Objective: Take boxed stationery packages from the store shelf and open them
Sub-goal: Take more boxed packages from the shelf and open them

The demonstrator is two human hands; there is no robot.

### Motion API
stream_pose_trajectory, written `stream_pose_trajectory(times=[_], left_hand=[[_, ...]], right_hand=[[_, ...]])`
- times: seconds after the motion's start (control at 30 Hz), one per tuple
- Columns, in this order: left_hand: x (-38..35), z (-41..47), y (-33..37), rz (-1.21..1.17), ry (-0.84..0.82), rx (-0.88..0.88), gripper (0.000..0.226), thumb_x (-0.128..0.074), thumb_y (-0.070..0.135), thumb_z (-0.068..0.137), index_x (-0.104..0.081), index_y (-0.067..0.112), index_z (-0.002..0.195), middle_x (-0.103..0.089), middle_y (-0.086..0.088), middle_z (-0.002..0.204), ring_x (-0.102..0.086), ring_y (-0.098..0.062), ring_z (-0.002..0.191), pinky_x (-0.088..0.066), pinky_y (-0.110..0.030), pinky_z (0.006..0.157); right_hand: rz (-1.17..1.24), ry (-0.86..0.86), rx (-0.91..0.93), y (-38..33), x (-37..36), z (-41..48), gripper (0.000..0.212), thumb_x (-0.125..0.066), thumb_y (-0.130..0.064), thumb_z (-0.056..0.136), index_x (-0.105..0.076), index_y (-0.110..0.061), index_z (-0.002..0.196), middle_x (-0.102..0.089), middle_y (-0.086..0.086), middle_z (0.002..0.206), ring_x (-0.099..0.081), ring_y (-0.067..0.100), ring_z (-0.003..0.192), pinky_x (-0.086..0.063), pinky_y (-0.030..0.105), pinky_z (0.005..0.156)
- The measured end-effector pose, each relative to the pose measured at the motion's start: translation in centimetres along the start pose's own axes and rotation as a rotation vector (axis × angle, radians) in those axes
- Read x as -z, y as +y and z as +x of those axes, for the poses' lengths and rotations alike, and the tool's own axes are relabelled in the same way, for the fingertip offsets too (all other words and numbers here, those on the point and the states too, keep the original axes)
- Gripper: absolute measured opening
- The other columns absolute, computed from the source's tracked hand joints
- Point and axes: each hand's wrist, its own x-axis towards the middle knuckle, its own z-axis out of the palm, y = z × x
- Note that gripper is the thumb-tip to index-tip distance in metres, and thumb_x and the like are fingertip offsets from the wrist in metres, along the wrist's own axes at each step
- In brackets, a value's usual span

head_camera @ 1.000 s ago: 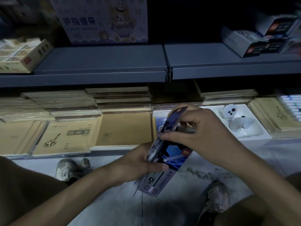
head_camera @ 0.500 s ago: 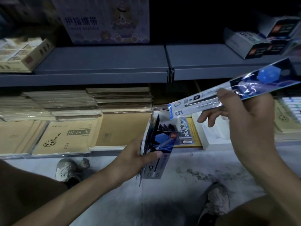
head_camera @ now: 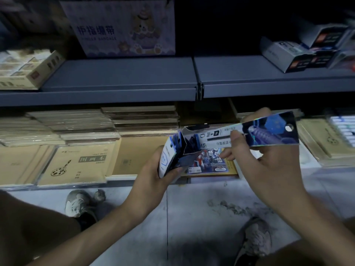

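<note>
Down low by the bottom shelf (head_camera: pixel 123 177), crouches over the floor (head_camera: pixel 192 217) with both hands busy. Grips the open box (head_camera: pixel 167 160) in the left hand (head_camera: pixel 151 179), fingers curled round its lower end, flaps sticking up. Pinches one long flat pack (head_camera: pixel 269 131) in the right hand (head_camera: pixel 269 166), thumb (head_camera: pixel 236 137) on the front, other fingers behind. Holds that pack sideways, long way running left to right, tipped up a bit at the right end. Brings its left end just beside the mouth of the box; cannot tell if touching. Looks clear of the box. Needs opening next, most likely at the left end, which points at the left hand, so must free that hand from the box first.
</note>
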Motion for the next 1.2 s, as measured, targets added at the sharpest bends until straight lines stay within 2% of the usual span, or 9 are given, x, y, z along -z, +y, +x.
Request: stream_pose_trajectory(times=[0.13,0.27,0.4,0.5,0.63,0.77,0.97,1.1,1.2], left_hand=[[0.1,0.0,0.2,0.077,0.036,-0.024,0.047,-0.071,0.016,0.096,-0.053,0.036,0.134,-0.067,0.023,0.12,-0.062,0.004,0.115,-0.051,-0.011,0.084],[0.2,-0.2,0.6,0.116,0.048,-0.062,0.047,-0.07,0.016,0.097,-0.052,0.044,0.129,-0.068,0.026,0.118,-0.063,0.003,0.114,-0.053,-0.016,0.085],[-0.2,-0.6,1.4,0.098,0.054,-0.098,0.048,-0.069,0.014,0.097,-0.051,0.048,0.126,-0.067,0.026,0.116,-0.065,0.001,0.11,-0.051,-0.012,0.082],[-0.4,-0.7,1.3,0.084,0.077,-0.108,0.05,-0.07,0.009,0.096,-0.052,0.045,0.126,-0.067,0.027,0.114,-0.064,0.001,0.111,-0.049,-0.01,0.083],[-0.6,-0.6,0.5,0.078,0.094,-0.076,0.047,-0.071,0.006,0.095,-0.055,0.036,0.128,-0.067,0.025,0.114,-0.064,-0.001,0.112,-0.05,-0.012,0.082],[-0.7,-0.7,0.8,0.082,0.103,-0.083,0.049,-0.071,0.007,0.095,-0.053,0.043,0.123,-0.065,0.033,0.112,-0.062,0.004,0.11,-0.048,-0.008,0.08],[-0.7,-1.0,1.1,0.101,0.124,-0.088,0.052,-0.07,0.004,0.095,-0.052,0.043,0.124,-0.065,0.033,0.111,-0.063,0.005,0.107,-0.048,-0.006,0.078],[0.4,-1.3,1.7,0.103,0.145,-0.103,0.048,-0.067,0.011,0.098,-0.052,0.048,0.125,-0.067,0.026,0.114,-0.065,-0.001,0.109,-0.053,-0.017,0.083],[1.1,-1.2,2.5,0.108,0.149,-0.156,0.045,-0.065,0.007,0.099,-0.055,0.044,0.123,-0.065,0.025,0.114,-0.064,-0.001,0.104,-0.051,-0.016,0.078]], right_hand=[[-0.102,-0.057,-0.014,0.2,0.2,0.3,0.047,-0.05,-0.049,0.095,-0.068,-0.013,0.071,-0.066,0.003,0.066,-0.064,0.017,0.069,-0.047,0.03,0.057],[-0.058,-0.07,-0.026,0.3,0.2,0.7,0.039,-0.061,-0.035,0.1,-0.067,-0.016,0.066,-0.069,-0.003,0.061,-0.069,0.012,0.06,-0.054,0.035,0.056],[-0.13,-0.109,-0.061,0.2,-1.1,0.1,0.037,-0.067,-0.028,0.097,-0.07,-0.012,0.064,-0.065,-0.011,0.052,-0.066,0.007,0.056,-0.05,0.027,0.056],[-0.093,-0.096,-0.165,-0.1,-2.3,-0.4,0.018,-0.073,-0.028,0.091,-0.065,-0.015,0.081,-0.066,-0.016,0.055,-0.065,0.002,0.054,-0.044,0.012,0.054],[0.094,-0.039,-0.184,-1.1,-2.3,-0.3,0.01,-0.074,-0.029,0.091,-0.066,-0.025,0.089,-0.07,-0.006,0.068,-0.067,0.011,0.059,-0.052,0.027,0.056],[0.046,0.007,-0.156,-0.7,-2.4,-0.2,0.014,-0.075,-0.028,0.091,-0.069,-0.019,0.083,-0.062,-0.008,0.059,-0.055,0.009,0.051,-0.038,0.02,0.051],[-0.264,-0.008,-0.025,-0.2,-3.9,-0.4,0.044,-0.073,-0.038,0.088,-0.041,-0.036,0.059,-0.044,-0.01,0.062,-0.049,0.01,0.059,-0.031,0.016,0.053],[-0.087,0.025,-0.028,-0.7,-3.6,-0.1,0.005,-0.078,-0.03,0.087,-0.076,-0.028,0.083,-0.062,-0.016,0.081,-0.059,0.005,0.069,-0.038,0.009,0.062],[-0.058,-0.029,-0.033,-0.5,-4.2,-0.1,0.005,-0.08,-0.02,0.086,-0.077,-0.023,0.083,-0.062,-0.013,0.084,-0.06,0.006,0.074,-0.037,0.009,0.063]])
